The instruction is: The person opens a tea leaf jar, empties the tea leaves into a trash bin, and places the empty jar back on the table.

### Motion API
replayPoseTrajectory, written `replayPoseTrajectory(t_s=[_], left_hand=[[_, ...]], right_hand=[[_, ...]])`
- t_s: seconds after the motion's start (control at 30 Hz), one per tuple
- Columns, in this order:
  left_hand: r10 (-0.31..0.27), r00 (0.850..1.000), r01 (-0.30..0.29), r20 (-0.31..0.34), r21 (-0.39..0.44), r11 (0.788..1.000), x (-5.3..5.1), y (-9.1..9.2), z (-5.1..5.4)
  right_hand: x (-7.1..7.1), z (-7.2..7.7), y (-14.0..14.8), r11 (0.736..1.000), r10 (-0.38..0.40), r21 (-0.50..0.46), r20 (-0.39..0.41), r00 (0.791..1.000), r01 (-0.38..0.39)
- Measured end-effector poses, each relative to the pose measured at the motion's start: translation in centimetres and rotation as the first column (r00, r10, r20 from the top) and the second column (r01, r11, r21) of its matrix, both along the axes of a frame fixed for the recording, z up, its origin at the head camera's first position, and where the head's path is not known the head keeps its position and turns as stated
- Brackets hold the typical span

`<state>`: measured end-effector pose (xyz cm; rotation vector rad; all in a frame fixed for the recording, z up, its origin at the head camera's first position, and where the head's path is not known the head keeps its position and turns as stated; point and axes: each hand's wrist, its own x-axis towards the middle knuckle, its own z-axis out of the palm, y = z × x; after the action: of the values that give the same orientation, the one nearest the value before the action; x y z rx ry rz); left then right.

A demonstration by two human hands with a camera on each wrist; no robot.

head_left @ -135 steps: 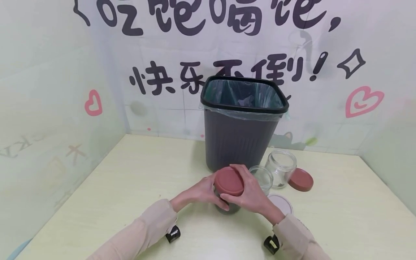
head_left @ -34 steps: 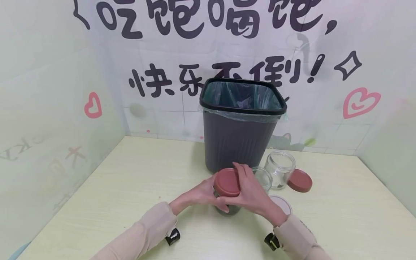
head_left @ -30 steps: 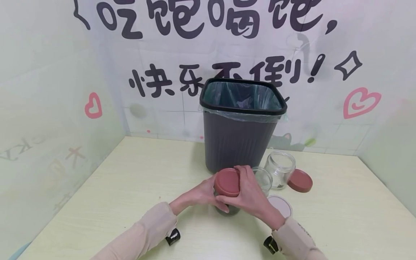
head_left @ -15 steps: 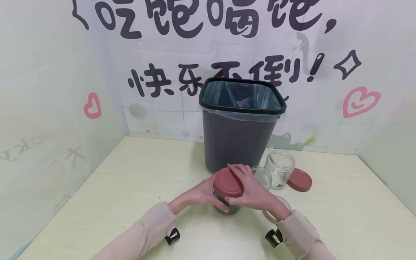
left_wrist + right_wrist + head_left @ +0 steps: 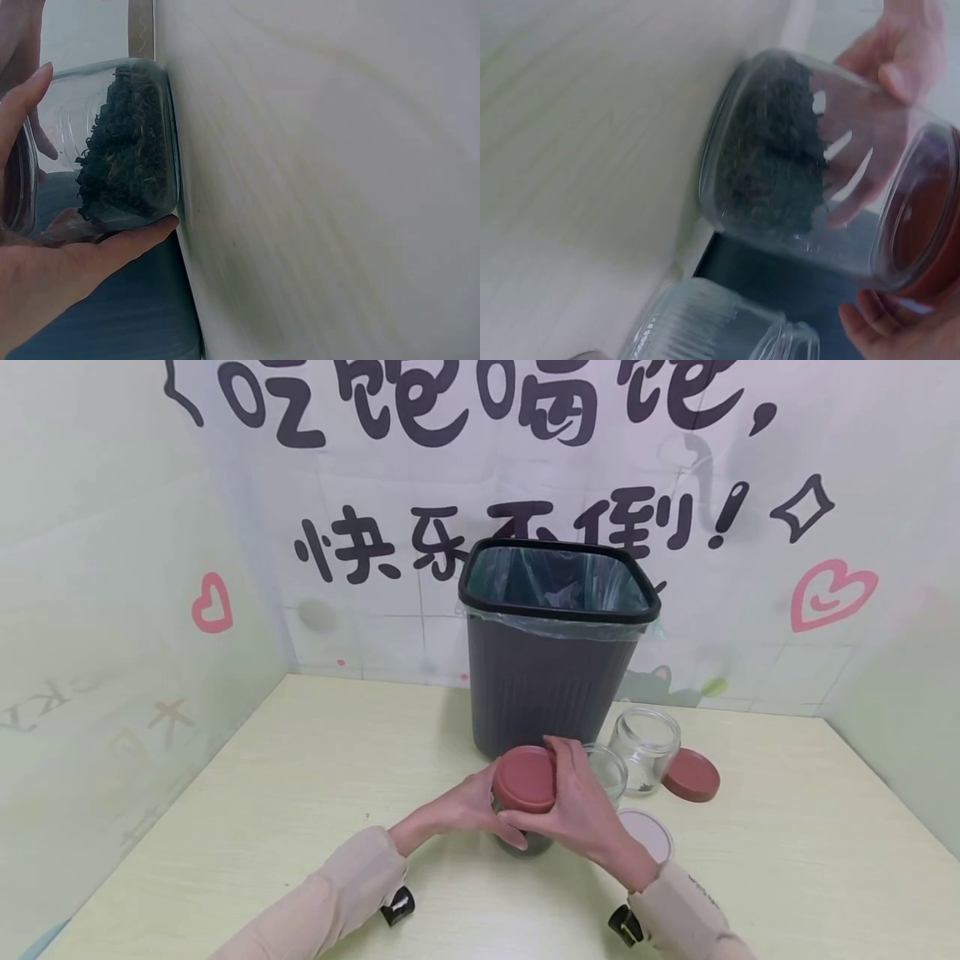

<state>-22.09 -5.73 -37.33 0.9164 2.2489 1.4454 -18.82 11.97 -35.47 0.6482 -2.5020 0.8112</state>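
A clear glass jar (image 5: 780, 150) stands upright on the table, its lower part filled with dark, dried, leaf-like shreds. On its mouth sits a reddish-brown lid (image 5: 525, 779). My left hand (image 5: 467, 806) holds the jar's body from the left, thumb at the near side and fingers along the far side. From the right, my right hand (image 5: 581, 806) grips the lid's rim, thumb in front and fingers behind. The left wrist view shows the jar's base against the tabletop. Part of the lid's right edge is hidden under my right hand.
Behind the jar stands a dark grey bin (image 5: 551, 685) with a plastic liner. To the right are an open glass jar (image 5: 647, 743), a shorter glass vessel (image 5: 611, 772), a second reddish-brown lid (image 5: 692, 775) and a pale round disc (image 5: 648, 833) partly behind my right wrist.
My right hand has shifted round the lid's rim back and forth; since half a second ago its wrist swung left and its thumb moved left. My left hand and the jar stay in place.
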Motion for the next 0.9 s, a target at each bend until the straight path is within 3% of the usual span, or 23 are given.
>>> replayPoseTrajectory(t_s=[0.17, 0.33, 0.6, 0.9], left_hand=[[0.003, 1.000, -0.003, -0.004, -0.008, 1.000, 0.0, 0.1, 0.0], [0.012, 1.000, -0.012, 0.024, -0.003, 1.000, 0.0, 0.2, 0.0], [0.011, 1.000, -0.011, 0.013, -0.008, 1.000, 0.1, 0.2, 0.2], [0.006, 1.000, -0.006, 0.006, -0.003, 1.000, 0.0, 0.2, 0.1]], right_hand=[[0.2, -0.3, -0.5, 0.999, -0.042, 0.005, -0.044, 0.998, 0.042], [0.2, -0.2, -0.5, 1.000, -0.008, 0.001, -0.042, 0.999, 0.008], [-0.4, 0.4, 0.3, 0.993, 0.118, -0.004, 0.062, 0.991, -0.118], [-0.6, 1.4, 1.2, 0.973, 0.233, -0.053, 0.213, 0.949, -0.227]])
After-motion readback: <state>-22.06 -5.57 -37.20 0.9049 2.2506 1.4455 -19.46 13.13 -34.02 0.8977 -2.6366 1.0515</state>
